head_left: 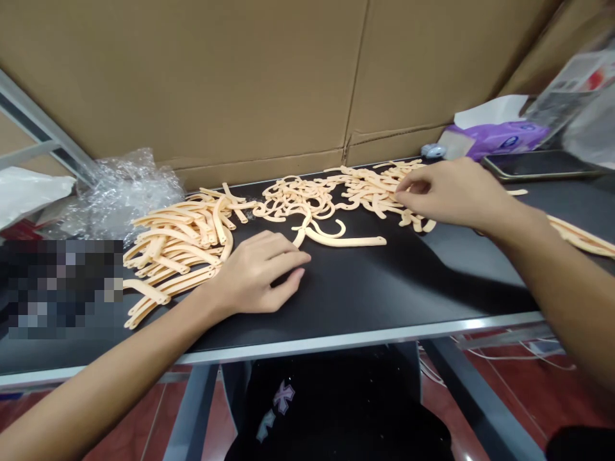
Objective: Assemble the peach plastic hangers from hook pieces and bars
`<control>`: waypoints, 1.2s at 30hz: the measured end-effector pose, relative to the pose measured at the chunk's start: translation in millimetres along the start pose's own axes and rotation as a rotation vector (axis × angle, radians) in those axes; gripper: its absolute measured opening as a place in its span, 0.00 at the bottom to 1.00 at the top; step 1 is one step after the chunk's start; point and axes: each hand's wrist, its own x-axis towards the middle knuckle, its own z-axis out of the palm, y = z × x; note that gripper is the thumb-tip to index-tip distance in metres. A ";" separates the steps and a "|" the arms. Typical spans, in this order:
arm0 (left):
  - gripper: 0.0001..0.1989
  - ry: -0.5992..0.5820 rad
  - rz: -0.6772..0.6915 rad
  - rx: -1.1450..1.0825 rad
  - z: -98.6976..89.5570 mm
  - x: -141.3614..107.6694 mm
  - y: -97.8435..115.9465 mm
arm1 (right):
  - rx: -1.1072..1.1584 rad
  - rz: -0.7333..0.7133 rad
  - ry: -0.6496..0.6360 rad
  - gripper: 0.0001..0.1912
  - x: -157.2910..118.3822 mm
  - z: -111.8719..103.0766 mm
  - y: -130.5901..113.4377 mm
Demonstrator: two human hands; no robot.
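Observation:
Peach-coloured plastic hanger parts lie on the black table [365, 288]. My left hand [264, 272] rests palm down with its thumb and fingers apart, beside a partly assembled hanger [348, 241] with a hook and a long arm. The hand partly covers the hanger's left side. Left of this hand spreads a pile of curved hanger arms [180, 237]. A heap of hooks [300, 195] lies in the middle. My right hand [446, 192] is over the pile of small flat parts [372, 189], thumb and fingertip pinched together; what sits between them is hidden.
Cardboard [240, 83] walls the table's back. Crumpled clear plastic wrap [129, 192] lies at the back left. A purple tissue pack [504, 137] and a phone [538, 164] are at the back right. Some long peach parts [581, 237] lie right of my right forearm. The metal front edge [365, 336] is near my lap.

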 end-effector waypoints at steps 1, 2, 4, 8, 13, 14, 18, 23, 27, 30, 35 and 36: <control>0.08 -0.028 0.035 -0.015 -1.0 1.4 3.0 | 0.001 -0.032 0.001 0.09 -0.6 3.2 -3.8; 0.07 -0.056 0.072 -0.020 -1.7 2.8 6.0 | -0.006 -0.058 -0.002 0.11 -1.2 6.4 -7.8; 0.07 -0.107 0.139 0.002 -2.1 5.1 11.0 | -0.047 -0.082 -0.018 0.16 -2.2 12.9 -14.7; 0.08 -0.160 0.179 0.084 -1.2 7.1 14.8 | -0.118 -0.117 -0.118 0.21 -1.7 23.0 -18.5; 0.09 -0.153 0.196 0.115 -1.4 6.8 13.2 | -0.151 -0.114 -0.096 0.15 -2.1 20.6 -16.6; 0.09 -0.160 0.206 0.131 -1.8 7.8 12.8 | -0.151 -0.112 -0.060 0.14 -3.3 17.8 -17.4; 0.12 -0.252 0.213 0.273 0.0 21.6 10.7 | -0.150 -0.087 0.148 0.16 -10.7 4.5 -22.8; 0.15 -0.295 0.084 0.381 22.3 55.8 9.8 | -0.158 0.043 0.336 0.17 -14.9 -3.1 -21.9; 0.17 -0.353 -0.065 0.369 48.3 75.5 18.0 | -0.058 0.046 0.441 0.18 -14.1 -4.6 -15.0; 0.18 -0.372 -0.169 0.282 61.0 78.7 24.3 | -0.006 0.062 0.509 0.18 -14.9 -7.8 -13.7; 0.16 -0.344 -0.246 0.192 65.4 71.5 23.4 | -0.047 0.133 0.476 0.21 -16.4 -11.2 -15.1; 0.15 -0.337 -0.249 0.183 65.2 70.3 22.6 | -0.067 0.158 0.466 0.21 -16.3 -11.2 -15.0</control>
